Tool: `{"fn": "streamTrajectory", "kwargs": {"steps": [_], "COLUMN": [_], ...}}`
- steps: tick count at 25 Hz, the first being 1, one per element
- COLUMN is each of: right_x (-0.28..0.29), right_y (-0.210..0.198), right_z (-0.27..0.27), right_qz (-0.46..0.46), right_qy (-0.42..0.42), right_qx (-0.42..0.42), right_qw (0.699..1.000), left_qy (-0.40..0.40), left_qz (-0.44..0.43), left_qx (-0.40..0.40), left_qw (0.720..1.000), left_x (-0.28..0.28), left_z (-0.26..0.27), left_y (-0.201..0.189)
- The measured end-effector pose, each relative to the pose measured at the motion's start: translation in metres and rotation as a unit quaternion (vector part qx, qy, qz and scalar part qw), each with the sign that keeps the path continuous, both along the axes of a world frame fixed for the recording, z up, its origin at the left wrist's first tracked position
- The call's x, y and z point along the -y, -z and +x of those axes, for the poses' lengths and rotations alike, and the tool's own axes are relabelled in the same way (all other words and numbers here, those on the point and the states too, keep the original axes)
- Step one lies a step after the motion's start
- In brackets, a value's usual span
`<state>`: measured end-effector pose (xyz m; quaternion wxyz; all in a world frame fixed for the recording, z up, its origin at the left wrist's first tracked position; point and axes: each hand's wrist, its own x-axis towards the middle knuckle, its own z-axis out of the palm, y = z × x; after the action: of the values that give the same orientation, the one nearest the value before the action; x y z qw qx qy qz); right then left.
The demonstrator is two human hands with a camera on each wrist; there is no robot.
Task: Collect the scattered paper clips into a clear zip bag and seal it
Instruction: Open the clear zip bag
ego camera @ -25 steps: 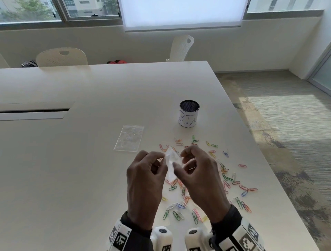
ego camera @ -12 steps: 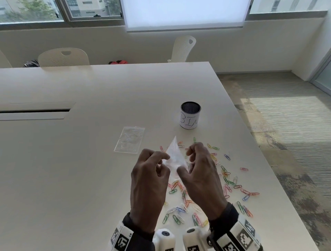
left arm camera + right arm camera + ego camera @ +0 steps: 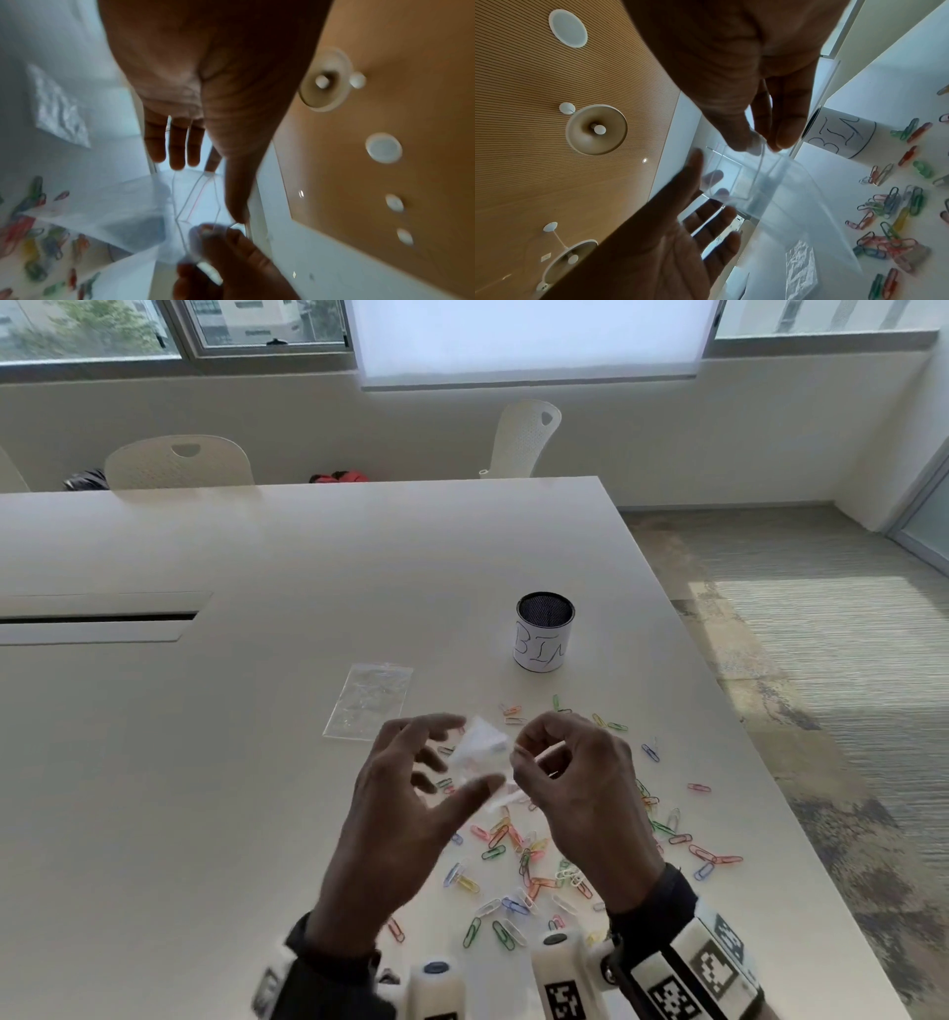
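Observation:
A small clear zip bag [image 3: 480,747] hangs above the table between my hands. My right hand [image 3: 518,755] pinches its rim between thumb and fingers; the pinch shows close up in the right wrist view [image 3: 759,142]. My left hand [image 3: 452,762] is spread, with straight fingers and its thumb reaching toward the bag, gripping nothing. The bag's mouth [image 3: 736,178] gapes toward the left hand's fingers [image 3: 713,219]. Several coloured paper clips [image 3: 518,855] lie scattered on the white table [image 3: 205,762] under and to the right of my hands.
A second clear bag [image 3: 367,701] lies flat on the table to the left beyond my hands. A mesh cup labelled BIN [image 3: 544,639] stands farther back. The table's right edge [image 3: 744,762] runs close to the outer clips. Chairs stand behind the table.
My left hand has let go of the bag and spread its fingers. The right hand still pinches the bag, whose mouth now gapes.

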<state>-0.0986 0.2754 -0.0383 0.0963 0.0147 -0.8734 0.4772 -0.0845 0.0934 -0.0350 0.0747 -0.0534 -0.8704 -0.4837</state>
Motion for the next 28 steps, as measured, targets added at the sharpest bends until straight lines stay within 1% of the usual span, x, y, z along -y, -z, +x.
{"fn": "streamTrajectory", "kwargs": {"steps": [1, 2, 4, 6, 10, 15, 16, 18, 19, 20, 22, 23, 24, 28], "right_x": [-0.001, -0.002, -0.003, -0.003, -0.001, -0.007, -0.008, -0.01, -0.012, -0.013, -0.014, -0.014, -0.014, -0.016], "right_y": [-0.002, -0.004, -0.01, -0.017, -0.027, -0.035, -0.036, -0.038, -0.041, -0.045, -0.047, -0.045, -0.041, -0.035], "right_z": [-0.002, -0.003, -0.004, -0.003, -0.001, -0.006, -0.006, -0.002, 0.001, 0.004, 0.012, 0.013, 0.013, 0.014], "right_qz": [-0.004, -0.01, -0.03, -0.047, -0.089, -0.091, -0.086, -0.041, -0.011, 0.023, 0.124, 0.17, 0.192, 0.156], "right_qy": [0.002, -0.002, -0.026, -0.068, -0.137, -0.141, -0.132, -0.114, -0.128, -0.164, -0.246, -0.263, -0.263, -0.252], "right_qx": [0.002, 0.006, 0.023, 0.049, 0.089, 0.094, 0.081, -0.002, -0.044, -0.064, -0.05, -0.048, -0.053, -0.039], "right_qw": [1.0, 1.0, 0.999, 0.995, 0.982, 0.981, 0.984, 0.993, 0.991, 0.984, 0.96, 0.949, 0.944, 0.954], "left_qy": [0.047, 0.086, 0.135, 0.156, 0.173, 0.141, 0.13, 0.115, 0.111, 0.106, 0.098, 0.096, 0.095, 0.101], "left_qz": [-0.007, -0.036, -0.105, -0.122, -0.074, -0.027, -0.025, -0.032, -0.035, -0.036, -0.036, -0.035, -0.033, -0.026], "left_qx": [0.029, 0.039, 0.015, -0.003, -0.02, -0.026, -0.032, -0.041, -0.042, -0.044, -0.045, -0.045, -0.046, -0.049], "left_qw": [0.998, 0.995, 0.985, 0.98, 0.982, 0.989, 0.991, 0.992, 0.992, 0.993, 0.993, 0.994, 0.994, 0.993], "left_x": [0.007, 0.012, 0.017, 0.016, 0.015, 0.013, 0.012, 0.01, 0.008, 0.008, 0.006, 0.004, 0.003, -0.005], "left_z": [0.0, -0.001, -0.005, -0.01, -0.012, -0.01, -0.01, -0.011, -0.012, -0.013, -0.014, -0.014, -0.014, -0.01], "left_y": [-0.002, -0.002, 0.002, 0.008, 0.012, 0.016, 0.017, 0.02, 0.02, 0.021, 0.022, 0.022, 0.021, 0.02]}}
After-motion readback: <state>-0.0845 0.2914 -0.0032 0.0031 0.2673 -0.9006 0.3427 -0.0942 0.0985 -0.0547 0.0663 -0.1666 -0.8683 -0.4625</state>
